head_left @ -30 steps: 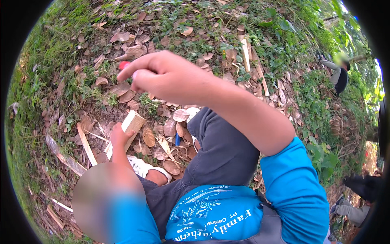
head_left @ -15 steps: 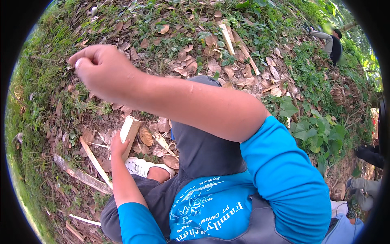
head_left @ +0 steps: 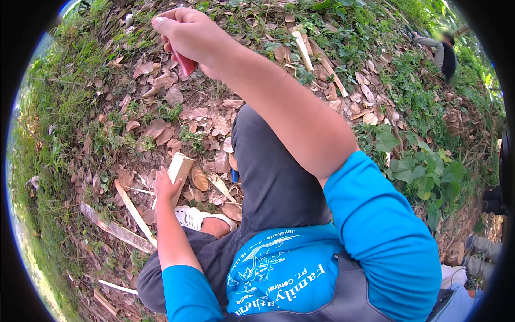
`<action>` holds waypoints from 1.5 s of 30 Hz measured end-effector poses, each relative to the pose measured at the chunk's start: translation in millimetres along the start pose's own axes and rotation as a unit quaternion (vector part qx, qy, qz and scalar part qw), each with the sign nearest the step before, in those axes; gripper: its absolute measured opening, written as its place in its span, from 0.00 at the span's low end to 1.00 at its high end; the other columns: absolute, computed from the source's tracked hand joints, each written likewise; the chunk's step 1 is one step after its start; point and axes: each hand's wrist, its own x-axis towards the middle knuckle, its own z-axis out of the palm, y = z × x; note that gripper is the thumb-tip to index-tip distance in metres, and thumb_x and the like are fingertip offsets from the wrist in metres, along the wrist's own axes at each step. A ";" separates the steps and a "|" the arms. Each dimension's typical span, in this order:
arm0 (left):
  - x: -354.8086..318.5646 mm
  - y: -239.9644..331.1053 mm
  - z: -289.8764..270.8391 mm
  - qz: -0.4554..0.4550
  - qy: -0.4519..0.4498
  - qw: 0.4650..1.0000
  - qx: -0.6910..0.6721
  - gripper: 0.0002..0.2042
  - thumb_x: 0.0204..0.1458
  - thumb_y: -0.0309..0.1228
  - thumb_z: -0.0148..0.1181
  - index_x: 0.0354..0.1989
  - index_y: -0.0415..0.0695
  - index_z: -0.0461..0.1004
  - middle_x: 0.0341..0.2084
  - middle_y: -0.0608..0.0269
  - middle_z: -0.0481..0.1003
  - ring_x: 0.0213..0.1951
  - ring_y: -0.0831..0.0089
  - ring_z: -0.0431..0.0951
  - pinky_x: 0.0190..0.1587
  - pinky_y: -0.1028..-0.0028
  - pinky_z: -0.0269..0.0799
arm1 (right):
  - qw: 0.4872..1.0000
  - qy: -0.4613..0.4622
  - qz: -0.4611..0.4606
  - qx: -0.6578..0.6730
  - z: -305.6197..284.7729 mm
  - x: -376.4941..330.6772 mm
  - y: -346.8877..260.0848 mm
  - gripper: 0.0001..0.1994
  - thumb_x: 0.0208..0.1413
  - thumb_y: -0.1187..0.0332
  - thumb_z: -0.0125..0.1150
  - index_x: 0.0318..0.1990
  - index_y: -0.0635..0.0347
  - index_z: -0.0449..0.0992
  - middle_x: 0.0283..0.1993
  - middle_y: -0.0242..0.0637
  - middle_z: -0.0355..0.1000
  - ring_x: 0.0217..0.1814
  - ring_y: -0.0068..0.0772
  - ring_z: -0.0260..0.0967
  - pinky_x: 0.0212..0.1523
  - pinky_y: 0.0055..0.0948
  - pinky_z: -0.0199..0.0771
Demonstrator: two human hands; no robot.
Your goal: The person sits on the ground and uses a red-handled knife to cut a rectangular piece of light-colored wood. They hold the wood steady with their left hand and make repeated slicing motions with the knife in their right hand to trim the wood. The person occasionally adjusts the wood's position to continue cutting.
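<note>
My left hand (head_left: 167, 185) holds a squared block of pale wood (head_left: 181, 170) by its side, low over the leaf litter near my white shoe (head_left: 189, 218). My right hand (head_left: 196, 40) is raised high and far forward, its fingers closed round a red, flat-ended thing (head_left: 186, 64) that looks like the butt of a handle. Only that red end shows below the fist; whatever else belongs to it is hidden. A wide gap separates the two hands.
Wood strips (head_left: 135, 213) and a weathered plank (head_left: 116, 229) lie left of the block. More split pieces (head_left: 302, 50) rest farther ahead. A small blue thing (head_left: 235, 176) shows beside my bent knee (head_left: 263, 166). Another person (head_left: 447, 56) is at far right, among green plants (head_left: 407, 166).
My right hand has swung up, forward and to the right, and the red end in it has come into sight. My left hand still holds the wood block in nearly the same place.
</note>
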 end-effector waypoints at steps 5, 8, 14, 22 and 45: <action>1.2 112.5 -63.4 0.232 0.363 0.884 -0.181 0.58 0.54 0.58 0.68 0.80 0.45 0.32 0.78 0.38 0.33 0.78 0.40 0.39 0.76 0.46 0.42 | 0.953 -0.162 0.113 -0.229 -45.0 8.0 2.7 0.20 0.69 0.52 0.52 0.53 0.56 0.81 0.33 0.28 0.72 0.22 0.17 0.64 0.18 0.21 0.65; -38.0 191.8 -135.7 0.307 0.409 0.835 -0.201 0.56 0.53 0.54 0.71 0.79 0.43 0.37 0.76 0.37 0.47 0.75 0.42 0.52 0.73 0.50 0.52 | 0.909 -0.262 0.197 -0.258 -42.2 4.7 -3.9 0.19 0.65 0.55 0.53 0.53 0.55 0.82 0.30 0.30 0.74 0.20 0.19 0.65 0.18 0.23 0.65; -70.3 221.6 -209.1 0.367 0.237 0.795 -0.421 0.23 0.50 0.22 0.74 0.55 0.39 0.75 0.46 0.62 0.80 0.51 0.74 0.78 0.56 0.71 0.73 | 0.917 -0.311 0.025 -0.250 -51.2 -18.9 -28.2 0.21 0.62 0.54 0.53 0.53 0.56 0.83 0.36 0.34 0.81 0.30 0.25 0.76 0.34 0.28 0.77; -57.6 153.4 -298.6 0.348 0.405 0.845 0.034 0.09 0.55 0.25 0.67 0.35 0.40 0.71 0.28 0.59 0.68 0.33 0.61 0.70 0.42 0.62 0.67 | 0.967 0.070 -0.039 -0.241 -206.4 48.2 105.1 0.27 0.60 0.43 0.64 0.54 0.56 0.84 0.54 0.43 0.81 0.57 0.37 0.77 0.59 0.38 0.75; -273.5 -235.6 -155.7 -0.233 0.050 0.947 0.216 0.24 0.55 0.27 0.63 0.62 0.43 0.71 0.51 0.48 0.76 0.54 0.44 0.75 0.52 0.51 0.70 | 0.689 0.203 0.321 -0.617 -447.9 91.4 357.0 0.31 0.56 0.42 0.61 0.51 0.62 0.84 0.53 0.52 0.80 0.61 0.53 0.76 0.62 0.45 0.74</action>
